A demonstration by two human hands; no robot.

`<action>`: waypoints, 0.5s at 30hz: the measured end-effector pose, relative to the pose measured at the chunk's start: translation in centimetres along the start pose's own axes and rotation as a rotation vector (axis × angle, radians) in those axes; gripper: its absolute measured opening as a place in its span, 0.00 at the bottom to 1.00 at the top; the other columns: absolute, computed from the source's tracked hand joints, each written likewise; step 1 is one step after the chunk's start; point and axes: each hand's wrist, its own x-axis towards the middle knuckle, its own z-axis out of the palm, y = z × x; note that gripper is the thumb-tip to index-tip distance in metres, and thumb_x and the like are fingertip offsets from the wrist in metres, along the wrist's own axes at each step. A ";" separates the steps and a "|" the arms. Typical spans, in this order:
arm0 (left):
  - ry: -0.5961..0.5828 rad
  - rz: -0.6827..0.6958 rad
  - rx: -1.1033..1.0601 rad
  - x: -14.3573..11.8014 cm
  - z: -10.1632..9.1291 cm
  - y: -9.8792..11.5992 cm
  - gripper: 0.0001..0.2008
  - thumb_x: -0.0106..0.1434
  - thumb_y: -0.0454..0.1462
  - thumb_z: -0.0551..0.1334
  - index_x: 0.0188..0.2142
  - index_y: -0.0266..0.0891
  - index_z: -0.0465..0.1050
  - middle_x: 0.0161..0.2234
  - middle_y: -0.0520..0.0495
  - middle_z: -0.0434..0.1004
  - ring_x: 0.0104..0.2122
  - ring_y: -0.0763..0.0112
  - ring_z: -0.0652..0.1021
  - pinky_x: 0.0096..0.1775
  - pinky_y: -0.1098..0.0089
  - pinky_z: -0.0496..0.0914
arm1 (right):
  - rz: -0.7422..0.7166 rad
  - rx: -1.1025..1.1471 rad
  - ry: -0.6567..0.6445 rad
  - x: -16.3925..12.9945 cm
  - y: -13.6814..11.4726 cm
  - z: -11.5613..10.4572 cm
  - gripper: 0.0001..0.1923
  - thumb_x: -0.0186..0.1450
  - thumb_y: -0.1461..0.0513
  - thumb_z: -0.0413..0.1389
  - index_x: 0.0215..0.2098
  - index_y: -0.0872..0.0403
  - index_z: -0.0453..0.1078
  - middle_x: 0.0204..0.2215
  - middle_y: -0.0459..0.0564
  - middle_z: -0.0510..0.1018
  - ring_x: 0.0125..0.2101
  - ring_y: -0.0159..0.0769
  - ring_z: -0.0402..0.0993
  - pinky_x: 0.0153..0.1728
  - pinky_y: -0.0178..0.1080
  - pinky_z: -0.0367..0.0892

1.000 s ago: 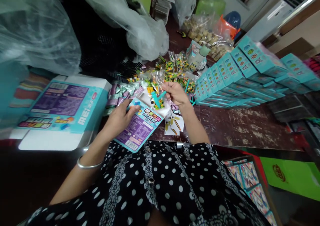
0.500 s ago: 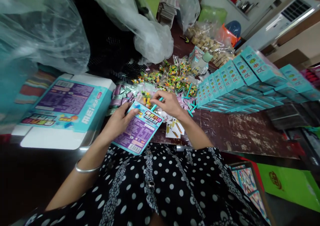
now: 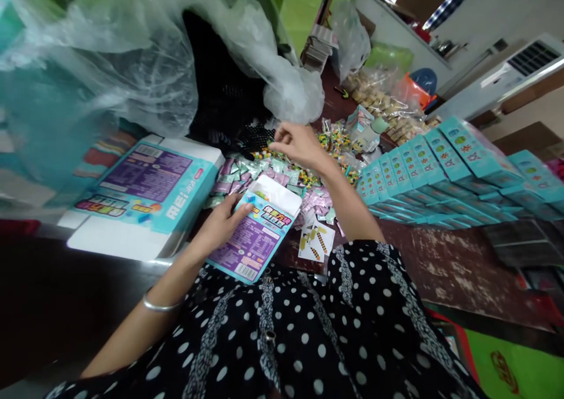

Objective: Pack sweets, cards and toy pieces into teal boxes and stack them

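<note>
My left hand [image 3: 222,225] grips a small teal and purple box [image 3: 258,234] by its left edge, with its white top flap standing open. My right hand [image 3: 296,144] reaches away from the box, over a pile of small foil packets [image 3: 247,170] and clear bags of coloured beads [image 3: 337,143]. Its fingers are pinched together just above the pile; I cannot tell whether they hold anything. Printed paper leaflets [image 3: 315,241] lie on the dark table right of the box.
A larger flat teal box [image 3: 145,190] lies to the left. Rows of closed teal boxes [image 3: 434,164] are stacked on the right. Big clear plastic bags [image 3: 145,52] fill the back left, with a black mesh piece [image 3: 253,134] below. The worn brown table [image 3: 445,258] stretches right.
My right hand has left the box mouth and moved up and away to the packet pile; the teal stick and bead bag it held are no longer in it. The camera tilted.
</note>
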 end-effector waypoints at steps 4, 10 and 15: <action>-0.005 -0.035 0.030 -0.4 -0.8 -0.1 0.38 0.68 0.68 0.58 0.54 0.38 0.78 0.51 0.35 0.88 0.51 0.40 0.85 0.54 0.53 0.79 | -0.051 -0.281 -0.051 4.3 -2.5 4.9 0.25 0.71 0.60 0.72 0.63 0.54 0.76 0.56 0.57 0.87 0.51 0.51 0.85 0.50 0.43 0.74; 0.047 -0.057 0.033 -1.2 -2.0 -0.2 0.36 0.69 0.67 0.58 0.52 0.39 0.78 0.48 0.39 0.88 0.49 0.45 0.85 0.51 0.57 0.79 | 0.008 -0.172 0.224 5.4 -0.9 4.4 0.12 0.82 0.62 0.57 0.58 0.54 0.80 0.56 0.58 0.86 0.57 0.48 0.82 0.62 0.46 0.73; 0.057 -0.056 0.025 -0.8 -1.7 -0.6 0.35 0.70 0.66 0.59 0.52 0.37 0.79 0.48 0.39 0.87 0.48 0.46 0.84 0.52 0.57 0.79 | 0.095 -0.031 0.362 3.9 2.5 1.9 0.09 0.76 0.56 0.68 0.48 0.54 0.78 0.47 0.53 0.85 0.49 0.41 0.80 0.58 0.43 0.74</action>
